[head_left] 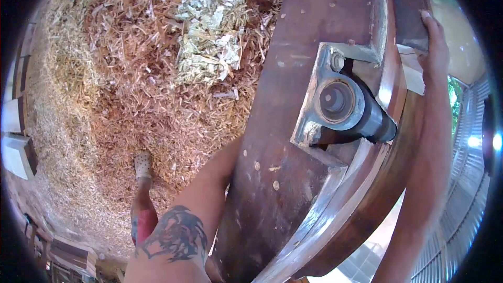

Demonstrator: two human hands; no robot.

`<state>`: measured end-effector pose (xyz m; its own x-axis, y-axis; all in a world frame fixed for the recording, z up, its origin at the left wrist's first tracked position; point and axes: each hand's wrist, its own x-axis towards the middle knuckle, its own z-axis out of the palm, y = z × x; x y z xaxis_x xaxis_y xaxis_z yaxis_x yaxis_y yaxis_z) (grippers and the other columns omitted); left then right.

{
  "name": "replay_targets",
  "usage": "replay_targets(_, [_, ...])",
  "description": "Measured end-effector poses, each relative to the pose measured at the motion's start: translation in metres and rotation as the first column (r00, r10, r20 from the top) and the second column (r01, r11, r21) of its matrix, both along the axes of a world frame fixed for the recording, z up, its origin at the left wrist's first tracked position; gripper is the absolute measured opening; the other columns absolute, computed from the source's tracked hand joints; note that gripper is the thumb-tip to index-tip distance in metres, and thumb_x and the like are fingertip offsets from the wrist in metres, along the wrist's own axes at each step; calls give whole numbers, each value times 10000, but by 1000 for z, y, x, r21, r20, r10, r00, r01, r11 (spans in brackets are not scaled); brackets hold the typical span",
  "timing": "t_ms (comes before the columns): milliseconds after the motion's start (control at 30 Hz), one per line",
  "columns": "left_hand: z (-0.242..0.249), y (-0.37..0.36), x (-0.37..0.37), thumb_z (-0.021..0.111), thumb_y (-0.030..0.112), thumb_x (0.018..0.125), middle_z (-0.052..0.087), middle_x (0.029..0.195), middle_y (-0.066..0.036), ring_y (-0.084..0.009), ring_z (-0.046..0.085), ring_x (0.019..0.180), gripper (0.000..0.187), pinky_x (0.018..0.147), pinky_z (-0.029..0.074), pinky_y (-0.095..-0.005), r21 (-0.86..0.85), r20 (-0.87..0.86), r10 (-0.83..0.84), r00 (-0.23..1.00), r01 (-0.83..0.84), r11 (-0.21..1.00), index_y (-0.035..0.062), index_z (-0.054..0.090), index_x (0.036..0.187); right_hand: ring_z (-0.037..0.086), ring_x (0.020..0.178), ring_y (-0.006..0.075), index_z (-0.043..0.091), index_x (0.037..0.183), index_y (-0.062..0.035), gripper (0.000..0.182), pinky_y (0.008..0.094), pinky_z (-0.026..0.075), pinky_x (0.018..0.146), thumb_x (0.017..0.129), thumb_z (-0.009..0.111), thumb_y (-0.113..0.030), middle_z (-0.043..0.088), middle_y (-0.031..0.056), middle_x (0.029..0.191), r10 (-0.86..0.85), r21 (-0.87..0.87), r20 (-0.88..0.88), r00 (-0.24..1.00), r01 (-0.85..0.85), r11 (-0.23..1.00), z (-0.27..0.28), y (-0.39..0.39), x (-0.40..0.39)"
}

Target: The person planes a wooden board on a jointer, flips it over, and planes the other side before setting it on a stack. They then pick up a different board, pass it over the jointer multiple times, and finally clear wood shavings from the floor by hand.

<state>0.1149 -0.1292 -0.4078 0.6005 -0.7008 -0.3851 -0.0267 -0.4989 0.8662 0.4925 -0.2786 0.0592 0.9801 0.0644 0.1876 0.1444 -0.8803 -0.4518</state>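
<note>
A big dark-brown wooden body with curved, layered edges stands tilted in front of me. Set into a cut-out in it is a grey metal bearing block, bolted on and holding a round shaft or roller. My right hand is at the upper right, with its fingers curled against the edge of the wooden body. My tattooed left arm reaches behind the left side of the body, which hides my left hand.
Wood shavings cover the ground, with a paler patch on the pile. A foot in a light, dotted shoe stands on them. Wooden blocks line the left edge. Corrugated metal sheeting is at the right.
</note>
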Motion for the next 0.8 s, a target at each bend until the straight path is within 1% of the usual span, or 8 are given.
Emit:
replay_targets(67, [-9, 15, 34, 692, 305, 970, 749, 1130, -144, -271, 730, 991, 390, 853, 600, -422, 36, 3, 63, 998, -63, 997, 38, 708, 1253, 613, 1286, 235, 623, 1415, -37, 543, 368, 486, 1089, 999, 694, -379, 635, 101, 1390, -96, 158, -25, 995, 99, 982, 1, 20, -9])
replay_targets(133, [-12, 45, 78, 689, 309, 975, 747, 1128, -142, -267, 727, 984, 391, 845, 599, -418, 76, 21, 138, 990, -140, 987, 38, 706, 1256, 613, 1283, 238, 616, 1425, -40, 555, 379, 498, 1080, 997, 695, -385, 632, 111, 1389, -273, 383, -92, 958, 287, 878, -2, 48, -16])
replay_targets(233, [-3, 111, 149, 686, 314, 982, 743, 1125, -139, -263, 723, 972, 392, 833, 598, -412, 128, 55, 268, 962, -273, 953, 38, 702, 1259, 626, 1250, 235, 603, 1439, -43, 575, 393, 524, 1045, 993, 697, -394, 628, 131, 1373, -241, 286, -73, 968, 252, 924, -4, 26, -9])
replay_targets(333, [21, 184, 217, 682, 320, 989, 740, 1122, -136, -258, 719, 961, 393, 822, 596, -406, 163, 97, 390, 916, -401, 902, 38, 699, 1263, 646, 1239, 264, 561, 1462, 34, 687, 376, 525, 1032, 964, 719, -412, 649, 174, 1377, -262, 249, -63, 963, 269, 930, -1, 42, -13])
replay_targets(367, [34, 208, 241, 680, 321, 991, 739, 1121, -135, -257, 717, 957, 393, 818, 596, -404, 168, 116, 427, 897, -441, 881, 38, 697, 1264, 647, 1238, 287, 578, 1479, -42, 709, 373, 523, 1038, 950, 700, -497, 655, 170, 1383, -287, 201, -49, 957, 291, 935, -2, 41, -13])
replay_targets(467, [89, 278, 317, 676, 327, 998, 735, 1118, -132, -252, 713, 946, 395, 806, 594, -398, 153, 186, 546, 817, -573, 805, 38, 694, 1268, 641, 1261, 317, 599, 1487, -144, 718, 400, 521, 1037, 930, 666, -591, 659, 167, 1393, -345, 17, -9, 938, 345, 938, 0, 40, -17])
replay_targets(633, [205, 365, 411, 670, 336, 1010, 730, 1113, -127, -245, 706, 927, 397, 787, 592, -387, 71, 280, 687, 670, -728, 681, 38, 687, 1273, 614, 1326, 371, 617, 1478, -179, 704, 432, 419, 1146, 927, 643, -616, 652, 203, 1430, -368, -230, 106, 924, 383, 895, 2, 44, -17])
replay_targets(800, [283, 398, 415, 664, 345, 1022, 724, 1108, -122, -237, 699, 908, 400, 767, 590, -377, 43, 336, 729, 597, -782, 621, 38, 681, 1279, 620, 1315, 382, 620, 1478, -173, 701, 442, 439, 1132, 926, 662, -603, 656, 215, 1421, -346, -145, 106, 932, 358, 922, 0, 46, -19])
